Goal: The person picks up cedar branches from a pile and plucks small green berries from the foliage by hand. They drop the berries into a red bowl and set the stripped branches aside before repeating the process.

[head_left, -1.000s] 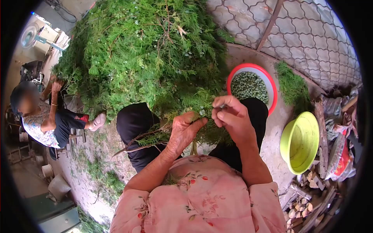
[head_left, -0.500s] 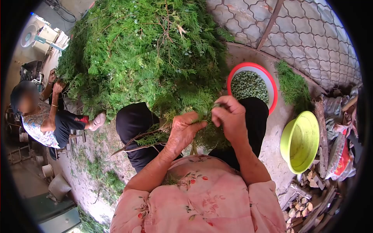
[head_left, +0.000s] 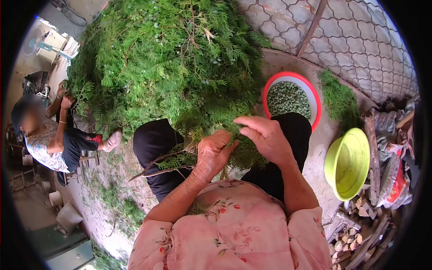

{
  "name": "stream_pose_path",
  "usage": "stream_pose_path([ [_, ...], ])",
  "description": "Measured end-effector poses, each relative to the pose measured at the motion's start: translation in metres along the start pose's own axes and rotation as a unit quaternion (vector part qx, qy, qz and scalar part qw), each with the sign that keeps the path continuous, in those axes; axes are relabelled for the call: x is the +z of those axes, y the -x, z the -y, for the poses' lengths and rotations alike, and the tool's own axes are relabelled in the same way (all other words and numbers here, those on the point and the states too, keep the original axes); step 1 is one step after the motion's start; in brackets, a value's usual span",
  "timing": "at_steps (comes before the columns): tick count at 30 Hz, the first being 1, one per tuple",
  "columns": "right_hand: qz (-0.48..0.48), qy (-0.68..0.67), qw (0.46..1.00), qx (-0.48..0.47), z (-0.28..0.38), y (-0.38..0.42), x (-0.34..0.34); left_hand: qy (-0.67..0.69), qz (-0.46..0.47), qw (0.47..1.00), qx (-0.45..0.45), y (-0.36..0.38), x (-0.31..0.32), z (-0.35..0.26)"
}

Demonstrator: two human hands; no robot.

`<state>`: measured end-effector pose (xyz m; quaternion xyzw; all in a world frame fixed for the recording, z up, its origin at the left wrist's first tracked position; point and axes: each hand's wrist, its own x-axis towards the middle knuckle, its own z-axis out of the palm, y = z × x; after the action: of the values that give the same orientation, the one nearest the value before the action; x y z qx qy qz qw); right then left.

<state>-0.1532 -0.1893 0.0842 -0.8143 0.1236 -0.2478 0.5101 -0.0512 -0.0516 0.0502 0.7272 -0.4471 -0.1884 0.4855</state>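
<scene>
My left hand (head_left: 214,152) is closed around a leafy evergreen branch (head_left: 168,163) over my lap; the bare woody ends of the branch stick out to the left. Just right of it, my right hand (head_left: 266,138) is bent at the green tip of the sprig, thumb and forefinger close together around something too small to make out. Past my knees rises a big heap of evergreen branches (head_left: 157,67) dotted with small pale green cones. A red-rimmed white basin (head_left: 317,108) beside my right knee holds many green cones (head_left: 288,100).
A yellow-green basin (head_left: 347,166) stands at the right, near chopped firewood (head_left: 348,240) and plastic sacks (head_left: 396,180). A loose green clump (head_left: 337,96) lies by the wire mesh (head_left: 360,49). At the left, another person (head_left: 49,135) sits with both hands at the heap's edge.
My right hand has shifted left toward my left hand, its forefinger stretching further over the sprig. My left hand stays nearly still on the branch.
</scene>
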Motion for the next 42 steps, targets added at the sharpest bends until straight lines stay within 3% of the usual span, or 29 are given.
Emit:
stream_pose_path([
  [3, 0.013, 0.034, 0.999, 0.011, -0.003, 0.004, 0.004, 0.020, -0.022, 1.000, 0.011, 0.000, 0.000, -0.003],
  [5, -0.004, 0.006, 0.997, 0.083, 0.000, 0.006, 0.003, 0.003, -0.007, 1.000, 0.003, -0.001, -0.004, -0.005],
  [9, -0.073, -0.019, 0.995, 0.068, -0.007, 0.014, 0.010, 0.016, -0.019, 1.000, 0.004, -0.001, -0.003, -0.004],
  [11, -0.165, -0.198, 0.946, 0.196, -0.002, 0.012, 0.004, -0.047, 0.002, 0.999, 0.011, -0.001, -0.007, -0.004],
  [12, -0.193, -0.264, 0.924, 0.198, 0.001, 0.007, -0.001, -0.048, 0.001, 0.999, 0.011, 0.000, -0.006, -0.004],
  [14, -0.192, -0.423, 0.859, 0.216, 0.011, 0.000, -0.008, -0.072, -0.020, 0.995, 0.062, 0.003, -0.002, -0.002],
  [18, -0.121, -0.526, 0.810, 0.229, 0.016, -0.004, -0.016, -0.142, -0.010, 0.987, 0.078, 0.002, -0.003, -0.012],
  [21, 0.051, -0.179, 0.960, 0.210, 0.017, -0.009, -0.022, -0.155, -0.022, 0.983, 0.100, 0.002, -0.001, -0.011],
  [22, 0.050, -0.180, 0.960, 0.210, 0.010, -0.010, -0.017, -0.161, -0.023, 0.981, 0.106, 0.002, -0.001, -0.011],
  [23, 0.058, -0.047, 0.996, 0.053, -0.003, -0.010, -0.009, -0.166, -0.025, 0.979, 0.113, 0.001, 0.000, -0.010],
  [24, 0.062, 0.088, 0.988, -0.107, -0.009, -0.010, -0.005, -0.167, -0.025, 0.979, 0.113, 0.001, 0.000, -0.010],
  [25, 0.102, 0.096, 0.989, -0.047, -0.008, -0.006, -0.005, -0.171, -0.028, 0.978, 0.112, 0.000, 0.000, -0.010],
  [29, 0.104, 0.067, 0.991, -0.048, -0.015, -0.008, -0.001, -0.137, -0.051, 0.985, 0.094, -0.002, 0.001, -0.003],
  [30, 0.043, 0.018, 0.999, -0.024, -0.013, -0.007, 0.004, -0.137, -0.050, 0.985, 0.094, -0.004, 0.000, -0.002],
  [31, -0.019, -0.031, 0.999, -0.001, -0.012, -0.006, 0.008, -0.044, -0.038, 0.997, 0.047, -0.007, -0.003, -0.003],
  [32, -0.019, -0.032, 0.999, 0.000, -0.009, -0.005, 0.011, 0.049, -0.025, 0.998, 0.000, -0.009, -0.005, -0.003],
  [34, -0.067, -0.292, 0.930, 0.213, -0.004, -0.005, 0.016, 0.084, -0.017, 0.995, -0.042, -0.012, -0.008, -0.005],
  [35, -0.067, -0.294, 0.929, 0.213, -0.004, -0.006, 0.015, 0.152, -0.015, 0.984, -0.090, -0.013, -0.009, -0.005],
  [37, -0.173, -0.361, 0.899, 0.179, -0.006, -0.011, 0.010, 0.256, -0.018, 0.948, -0.191, -0.014, -0.012, -0.011],
  [38, -0.190, -0.343, 0.904, 0.172, -0.004, -0.014, 0.001, 0.256, -0.017, 0.948, -0.191, -0.014, -0.014, -0.014],
  [40, -0.214, -0.489, 0.834, 0.140, -0.001, -0.020, -0.010, 0.379, -0.011, 0.885, -0.271, -0.013, -0.018, -0.016],
  [41, -0.214, -0.489, 0.834, 0.140, -0.003, -0.022, -0.014, 0.380, -0.011, 0.884, -0.271, -0.012, -0.019, -0.015],
  [42, -0.204, -0.540, 0.801, 0.158, -0.004, -0.024, -0.019, 0.398, -0.009, 0.878, -0.265, -0.013, -0.020, -0.012],
])
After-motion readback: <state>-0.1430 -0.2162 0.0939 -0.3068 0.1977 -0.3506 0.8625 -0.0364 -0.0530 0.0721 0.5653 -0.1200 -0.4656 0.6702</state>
